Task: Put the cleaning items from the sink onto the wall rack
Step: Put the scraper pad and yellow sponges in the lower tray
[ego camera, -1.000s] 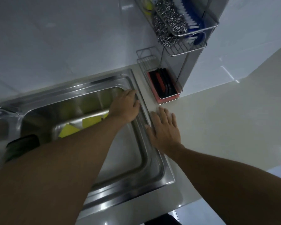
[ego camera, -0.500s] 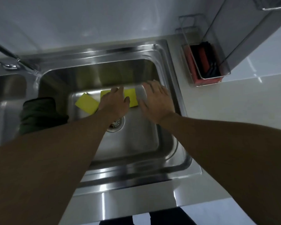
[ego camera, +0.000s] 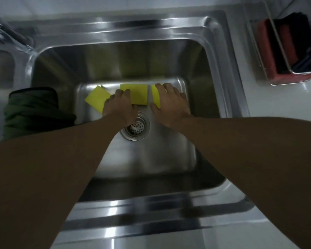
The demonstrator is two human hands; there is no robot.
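Note:
Three yellow sponges lie in a row at the far end of the steel sink's (ego camera: 212,56) floor. My left hand (ego camera: 119,106) reaches down between the left sponge (ego camera: 96,97) and the middle sponge (ego camera: 139,93), fingertips on the middle one's left edge. My right hand (ego camera: 170,103) lies spread over the right sponge (ego camera: 155,95), hiding most of it. Neither sponge is lifted. The rack's lowest wire basket (ego camera: 258,56) shows at the top right; its upper shelves are out of view.
A round drain strainer (ego camera: 136,127) sits just behind my hands. A dark green cloth (ego camera: 34,108) hangs over the divider on the left. The faucet (ego camera: 9,36) is at the top left. A red tray (ego camera: 264,51) with dark items sits in the basket.
The view has tilted down over the sink. Both hands have gone from the sink's right rim down to the basin floor and now rest on the sponges.

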